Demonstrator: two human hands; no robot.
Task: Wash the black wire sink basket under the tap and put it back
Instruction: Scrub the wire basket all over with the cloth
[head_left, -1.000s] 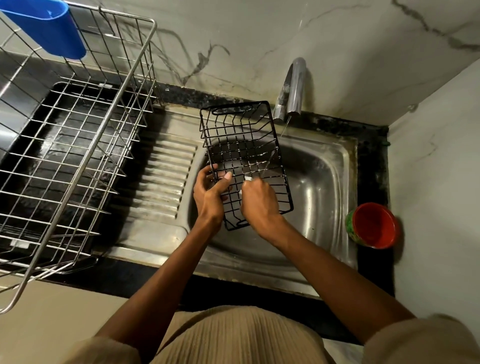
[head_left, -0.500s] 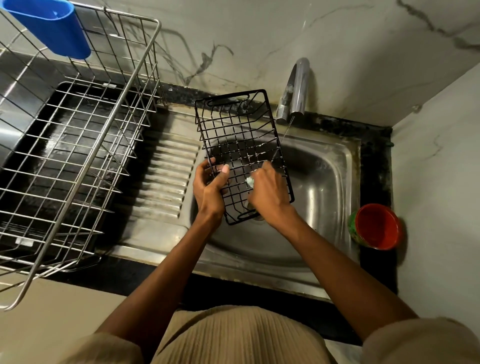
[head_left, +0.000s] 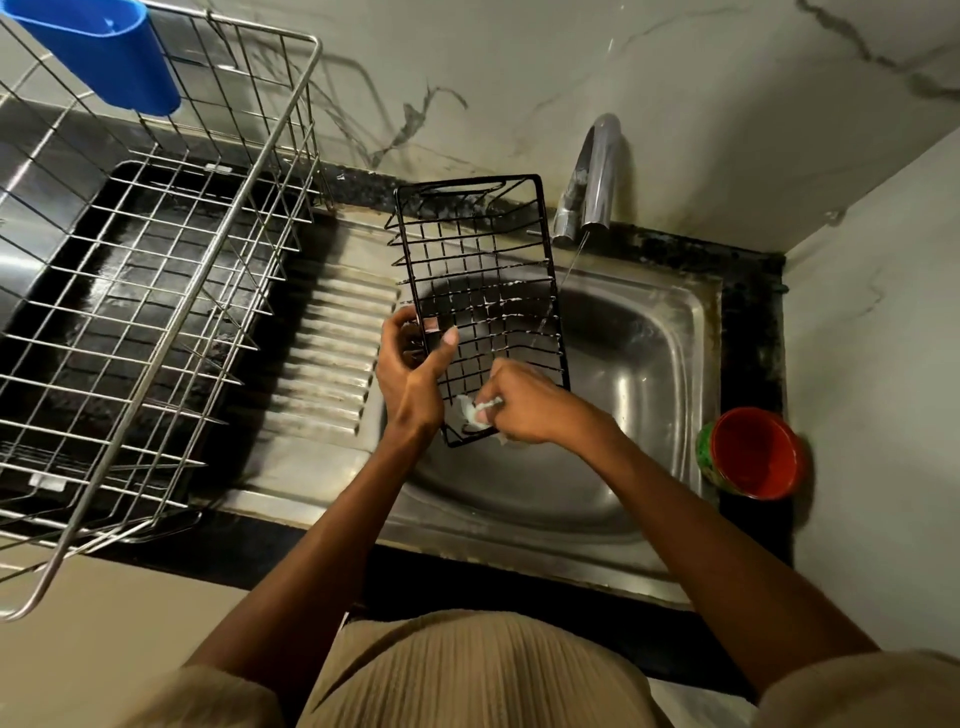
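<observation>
while held, black basket (head_left: 480, 291) contains nothing.

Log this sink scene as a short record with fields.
basket: black wire basket held tilted over the sink
left hand: left hand grips the basket's left edge
right hand: right hand pinches a soapy white scrubber at the basket's near end
tap: tap runs a thin stream
right of sink: red cup
left: steel dish rack
</observation>
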